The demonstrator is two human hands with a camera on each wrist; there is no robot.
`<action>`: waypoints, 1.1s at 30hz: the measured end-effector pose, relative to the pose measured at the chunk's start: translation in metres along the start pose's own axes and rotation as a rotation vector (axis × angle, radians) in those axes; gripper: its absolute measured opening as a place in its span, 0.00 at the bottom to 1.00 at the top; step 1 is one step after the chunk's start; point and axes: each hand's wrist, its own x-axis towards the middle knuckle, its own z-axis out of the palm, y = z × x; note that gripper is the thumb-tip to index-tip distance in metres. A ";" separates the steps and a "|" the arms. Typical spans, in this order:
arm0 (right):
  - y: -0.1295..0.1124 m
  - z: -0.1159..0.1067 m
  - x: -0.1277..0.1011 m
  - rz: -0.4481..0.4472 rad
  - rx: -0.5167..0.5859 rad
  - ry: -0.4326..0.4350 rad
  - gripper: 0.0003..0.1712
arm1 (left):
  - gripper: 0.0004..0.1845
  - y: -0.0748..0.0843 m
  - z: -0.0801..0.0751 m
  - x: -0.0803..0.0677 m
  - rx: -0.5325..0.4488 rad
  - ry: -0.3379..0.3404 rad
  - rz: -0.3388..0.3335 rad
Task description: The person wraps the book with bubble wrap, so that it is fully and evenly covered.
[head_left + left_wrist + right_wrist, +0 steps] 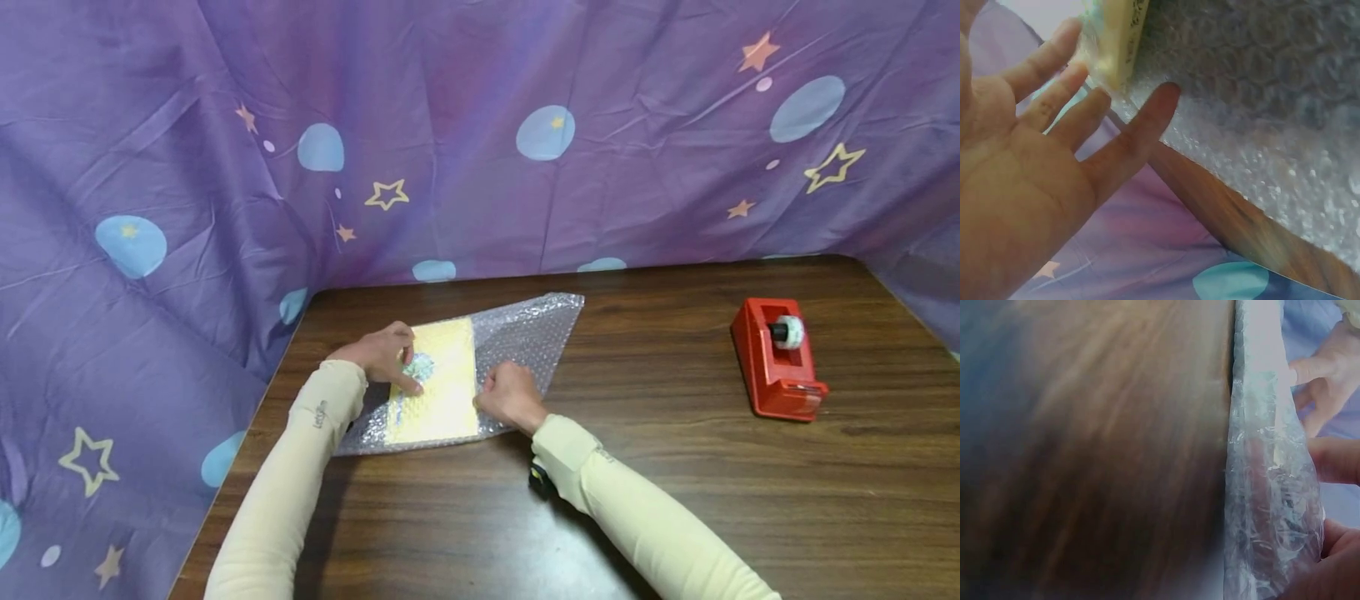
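Note:
A yellow book (448,400) with a blue-green picture lies on a sheet of bubble wrap (522,337); a clear layer seems to cover at least part of it. My left hand (382,357) rests at the book's left side, its fingers spread in the left wrist view, where the book's lettered spine (1132,44) shows. At the book's right edge, my right hand (513,393) has curled fingers and pinches the bubble wrap. The right wrist view shows the wrap's near edge (1266,500) close up, with thumb and fingertip against it.
A red tape dispenser (780,367) with a white tape roll (787,332) stands on the right of the brown wooden table (675,500). Purple cloth (465,108) with stars and blue spots hangs behind the table and along its left side.

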 end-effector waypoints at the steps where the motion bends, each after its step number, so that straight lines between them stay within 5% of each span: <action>1: 0.000 0.000 0.000 0.001 0.002 -0.001 0.07 | 0.28 0.001 0.000 0.000 0.005 0.003 0.008; 5: 0.001 0.001 0.001 0.014 0.022 -0.017 0.08 | 0.35 0.005 -0.002 0.000 0.024 0.016 0.027; 16: 0.002 -0.003 0.001 0.049 0.056 -0.048 0.09 | 0.29 0.012 0.000 0.007 0.151 0.045 0.014; 26: 0.006 -0.014 0.000 -0.032 0.051 -0.084 0.09 | 0.30 0.009 0.008 0.008 0.155 0.091 0.042; 33: 0.015 -0.042 0.010 -0.018 0.051 0.089 0.08 | 0.31 0.009 0.007 0.007 0.173 0.122 0.059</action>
